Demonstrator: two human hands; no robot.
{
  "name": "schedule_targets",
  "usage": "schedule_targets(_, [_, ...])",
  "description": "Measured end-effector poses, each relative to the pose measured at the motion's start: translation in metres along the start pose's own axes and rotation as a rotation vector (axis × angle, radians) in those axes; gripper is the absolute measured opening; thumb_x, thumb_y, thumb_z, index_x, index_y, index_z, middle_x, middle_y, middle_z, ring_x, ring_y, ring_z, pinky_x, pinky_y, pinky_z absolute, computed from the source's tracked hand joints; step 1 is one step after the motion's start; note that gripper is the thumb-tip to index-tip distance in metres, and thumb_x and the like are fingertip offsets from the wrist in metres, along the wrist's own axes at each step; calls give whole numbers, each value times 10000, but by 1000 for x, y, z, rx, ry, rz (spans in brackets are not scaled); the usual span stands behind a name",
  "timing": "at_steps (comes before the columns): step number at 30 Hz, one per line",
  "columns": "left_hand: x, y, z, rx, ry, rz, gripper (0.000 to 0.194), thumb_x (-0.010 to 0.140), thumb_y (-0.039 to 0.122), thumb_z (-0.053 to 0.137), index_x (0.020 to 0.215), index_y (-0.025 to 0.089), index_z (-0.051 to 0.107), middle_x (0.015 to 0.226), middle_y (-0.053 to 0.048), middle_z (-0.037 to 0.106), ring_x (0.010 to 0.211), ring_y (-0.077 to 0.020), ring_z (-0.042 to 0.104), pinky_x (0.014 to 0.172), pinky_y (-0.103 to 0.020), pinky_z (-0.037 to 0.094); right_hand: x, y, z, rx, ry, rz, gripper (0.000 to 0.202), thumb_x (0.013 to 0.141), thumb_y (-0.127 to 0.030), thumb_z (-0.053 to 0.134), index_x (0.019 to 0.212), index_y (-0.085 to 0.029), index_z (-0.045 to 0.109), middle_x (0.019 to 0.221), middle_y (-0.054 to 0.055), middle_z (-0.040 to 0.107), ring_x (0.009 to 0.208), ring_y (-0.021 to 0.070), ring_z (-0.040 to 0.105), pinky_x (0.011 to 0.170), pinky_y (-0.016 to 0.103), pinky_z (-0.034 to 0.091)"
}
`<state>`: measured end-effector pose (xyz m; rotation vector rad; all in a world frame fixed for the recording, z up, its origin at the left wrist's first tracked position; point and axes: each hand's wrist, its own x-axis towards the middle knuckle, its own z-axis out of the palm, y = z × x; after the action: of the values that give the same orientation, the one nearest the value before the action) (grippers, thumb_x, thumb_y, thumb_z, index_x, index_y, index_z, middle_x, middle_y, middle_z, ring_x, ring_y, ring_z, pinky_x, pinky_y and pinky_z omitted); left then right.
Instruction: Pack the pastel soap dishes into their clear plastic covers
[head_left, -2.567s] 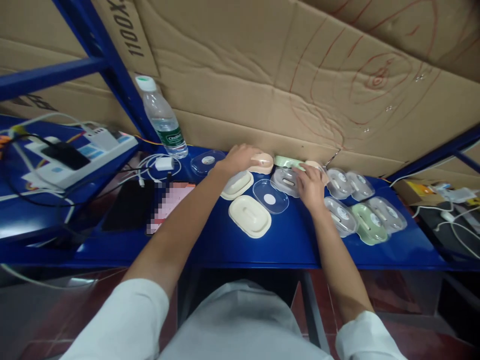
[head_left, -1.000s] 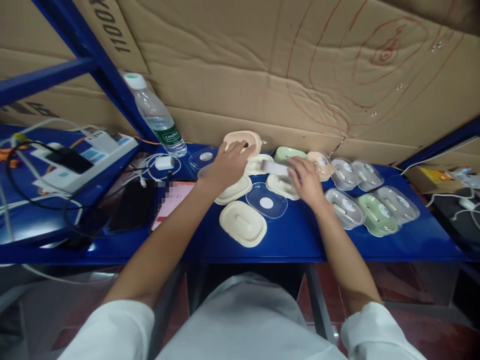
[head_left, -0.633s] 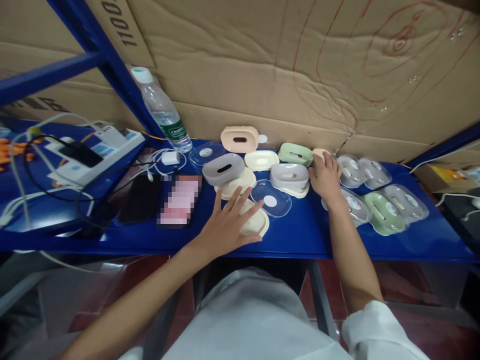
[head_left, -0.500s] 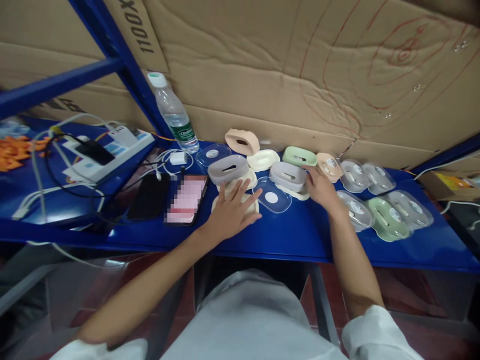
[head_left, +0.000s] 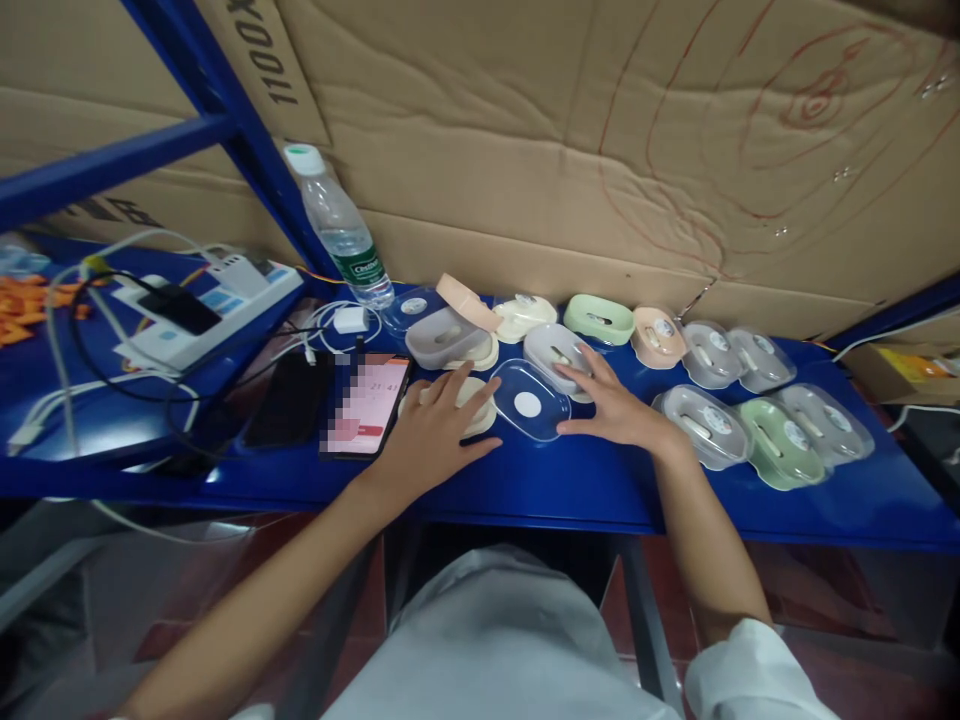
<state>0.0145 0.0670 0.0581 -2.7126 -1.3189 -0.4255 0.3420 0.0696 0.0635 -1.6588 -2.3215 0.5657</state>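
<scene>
Right grey box [head_left: 547, 352] sits on the blue table [head_left: 577, 480], in front of the green box [head_left: 598, 320], with a pale piece showing inside. The right hand [head_left: 611, 400] is at its right side: the fingers are spread wide, their tips over the rim, and the thumb is apart from them, at the edge of the clear lid [head_left: 527, 404]. Whether the fingers touch the box is hard to tell. The clear lid lies between the hands and bears a round white sticker.

The left hand [head_left: 431, 435] has its fingers fanned wide over the front cream lid [head_left: 480, 412], partly hiding it; contact is unclear. Behind it are the left grey box [head_left: 435, 342] and, partly beneath that, the back cream lid [head_left: 484, 353]. The open peach box [head_left: 469, 303] stands tilted just behind, beside the cream piece [head_left: 526, 318].

To the right of the green box is the covered peach box [head_left: 658, 338], with more covered boxes [head_left: 780, 445] beyond. The phone [head_left: 367, 405] lies left of the left hand, and the bottle [head_left: 345, 240] stands behind.
</scene>
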Motion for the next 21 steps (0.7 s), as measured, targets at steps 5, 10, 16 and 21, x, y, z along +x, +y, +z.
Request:
schedule_targets(5, [-7,1,5,3,-67,-33,662,1026,469,641,1636,296,447,1662,-187,480,1394,-408,595,1072,-573,516,7,-3,5,-92,185,5,600,1000,-566,664,1530,-294,589,1740,133,349,1587,398,379,1222,618,449])
schedule_targets(10, [6,16,14,22,-105,55,415,1051,310,609,1466,324,615,1545,-133,612,1330,-369,628,1018,-542,509,12,-12,10,-86,214,27,584,993,-571,667,1496,-279,610,1698,125,411,1518,407,462,1161,630,509])
schedule_targets(16, [19,20,4,42,-55,82,250,1060,325,603,1293,272,677,1330,-102,720,1195,-314,682,954,-456,513,12,-9,8,-95,201,55,543,1057,-496,569,1524,-218,591,1725,170,362,1541,410,438,1189,625,477])
schedule_targets(21, [12,17,-11,34,15,21,243,1077,317,546,1276,257,673,1304,-124,703,1162,-327,677,939,-468,515,13,0,1,-23,242,-26,574,1130,-548,316,1490,-226,625,1558,121,607,1582,304,411,1301,562,361])
